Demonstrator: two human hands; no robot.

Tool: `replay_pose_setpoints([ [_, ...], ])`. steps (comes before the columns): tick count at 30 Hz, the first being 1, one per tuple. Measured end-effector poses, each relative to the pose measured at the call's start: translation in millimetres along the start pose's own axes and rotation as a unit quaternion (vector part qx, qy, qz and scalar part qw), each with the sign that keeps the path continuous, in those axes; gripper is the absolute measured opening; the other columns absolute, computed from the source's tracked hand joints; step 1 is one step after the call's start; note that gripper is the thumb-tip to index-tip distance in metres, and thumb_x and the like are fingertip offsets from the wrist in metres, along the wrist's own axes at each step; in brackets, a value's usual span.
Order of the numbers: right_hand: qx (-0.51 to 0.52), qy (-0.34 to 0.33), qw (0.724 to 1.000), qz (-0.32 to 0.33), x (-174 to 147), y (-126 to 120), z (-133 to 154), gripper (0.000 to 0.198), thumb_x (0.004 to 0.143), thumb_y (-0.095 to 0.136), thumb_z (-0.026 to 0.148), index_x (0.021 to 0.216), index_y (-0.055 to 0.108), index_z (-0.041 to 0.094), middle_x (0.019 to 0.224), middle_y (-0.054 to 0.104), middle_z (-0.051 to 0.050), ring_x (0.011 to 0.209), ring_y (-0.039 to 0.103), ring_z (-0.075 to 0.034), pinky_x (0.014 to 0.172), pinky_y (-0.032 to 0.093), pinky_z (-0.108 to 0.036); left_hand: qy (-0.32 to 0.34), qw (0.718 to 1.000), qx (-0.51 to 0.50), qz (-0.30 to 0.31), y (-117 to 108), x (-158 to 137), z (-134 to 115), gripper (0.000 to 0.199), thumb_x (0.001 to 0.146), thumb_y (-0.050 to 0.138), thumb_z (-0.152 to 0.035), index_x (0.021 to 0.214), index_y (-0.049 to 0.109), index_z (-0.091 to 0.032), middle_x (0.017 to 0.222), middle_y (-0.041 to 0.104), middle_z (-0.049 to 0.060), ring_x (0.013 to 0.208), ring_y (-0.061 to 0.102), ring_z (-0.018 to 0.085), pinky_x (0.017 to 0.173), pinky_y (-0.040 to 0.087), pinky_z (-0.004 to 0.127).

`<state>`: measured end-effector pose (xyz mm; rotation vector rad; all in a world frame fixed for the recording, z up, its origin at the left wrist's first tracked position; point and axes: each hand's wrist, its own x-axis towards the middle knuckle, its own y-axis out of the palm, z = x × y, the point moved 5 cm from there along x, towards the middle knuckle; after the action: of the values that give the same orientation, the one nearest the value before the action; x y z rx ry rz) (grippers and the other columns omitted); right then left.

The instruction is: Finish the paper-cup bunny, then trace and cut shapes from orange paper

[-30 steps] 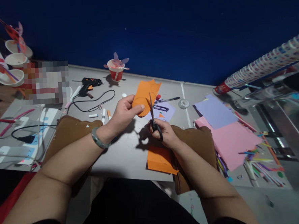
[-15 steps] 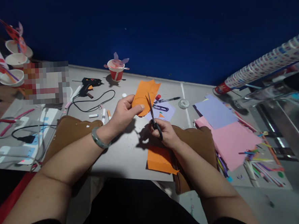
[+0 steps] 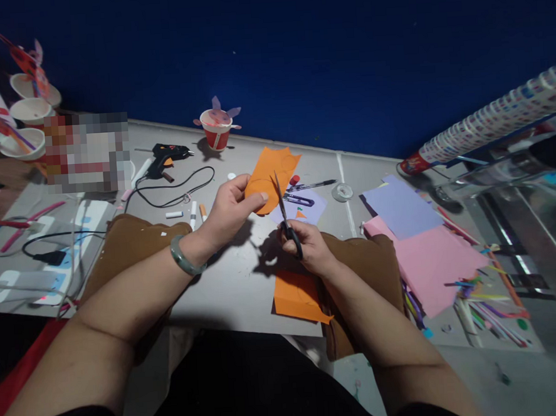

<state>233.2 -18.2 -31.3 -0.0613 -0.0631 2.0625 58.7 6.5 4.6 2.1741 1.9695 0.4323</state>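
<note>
My left hand (image 3: 233, 207) pinches a sheet of orange paper (image 3: 272, 171) at its left edge, thumb on top. Curved outlines are drawn on the sheet, and its lower end is cut round. My right hand (image 3: 306, 247) is closed on black-handled scissors (image 3: 289, 231), whose blades point up and lie at the right edge of the orange paper. Below my right hand, another orange piece of paper (image 3: 296, 295) lies on the table. Behind the scissors are a purple sheet (image 3: 316, 210), a box cutter (image 3: 299, 199) and a pen (image 3: 317, 185).
A black glue gun (image 3: 164, 159) with its cable lies at the left, near a red paper cup (image 3: 217, 135). Brown cushions (image 3: 364, 265) sit under both forearms. Pink paper (image 3: 439, 261), a tape roll (image 3: 342, 193) and a long cup stack (image 3: 493, 116) are at the right.
The orange paper has shifted very slightly in my left hand, its top right corner a little farther right. Both hands otherwise keep nearly the same place.
</note>
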Motion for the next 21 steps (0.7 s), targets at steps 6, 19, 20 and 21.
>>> replay_pose_setpoints([
  [6,0.000,0.010,1.000,-0.001,0.5,1.0,-0.9,0.064,0.066,0.085,0.075,0.063,0.051,0.022,0.061,0.049,0.005,0.057,0.038,-0.010,0.056,0.032,-0.027,0.004,1.000,-0.002,-0.001,-0.5,0.2,1.0,0.027,0.076,0.083,-0.035,0.081,0.063,-0.018,0.069,0.063,-0.002,0.061,0.056,0.010,0.059,0.046,0.023],
  [19,-0.014,0.000,1.000,0.017,0.9,2.4,2.1,0.064,0.068,0.083,0.078,0.065,0.053,0.021,0.061,0.050,0.005,0.058,0.041,-0.010,0.058,0.035,-0.027,0.018,0.999,0.045,0.000,-1.3,0.9,0.0,0.038,0.075,0.087,-0.048,0.076,0.065,-0.016,0.070,0.060,-0.001,0.064,0.051,0.010,0.060,0.044,0.023],
  [20,-0.016,-0.004,1.000,0.016,0.9,2.3,2.9,0.064,0.068,0.082,0.078,0.065,0.054,0.021,0.062,0.051,0.005,0.059,0.042,-0.011,0.059,0.035,-0.028,0.016,0.999,0.051,0.002,-1.0,0.7,-0.4,0.038,0.074,0.087,-0.047,0.074,0.064,-0.016,0.068,0.058,-0.002,0.063,0.050,0.010,0.059,0.042,0.023],
  [21,-0.019,-0.007,1.000,0.015,1.0,2.2,3.6,0.064,0.068,0.082,0.079,0.065,0.054,0.021,0.062,0.051,0.005,0.059,0.043,-0.011,0.060,0.036,-0.028,0.014,0.998,0.055,0.004,-0.6,0.4,-0.7,0.038,0.074,0.087,-0.046,0.072,0.063,-0.016,0.067,0.057,-0.002,0.062,0.049,0.009,0.057,0.041,0.023],
])
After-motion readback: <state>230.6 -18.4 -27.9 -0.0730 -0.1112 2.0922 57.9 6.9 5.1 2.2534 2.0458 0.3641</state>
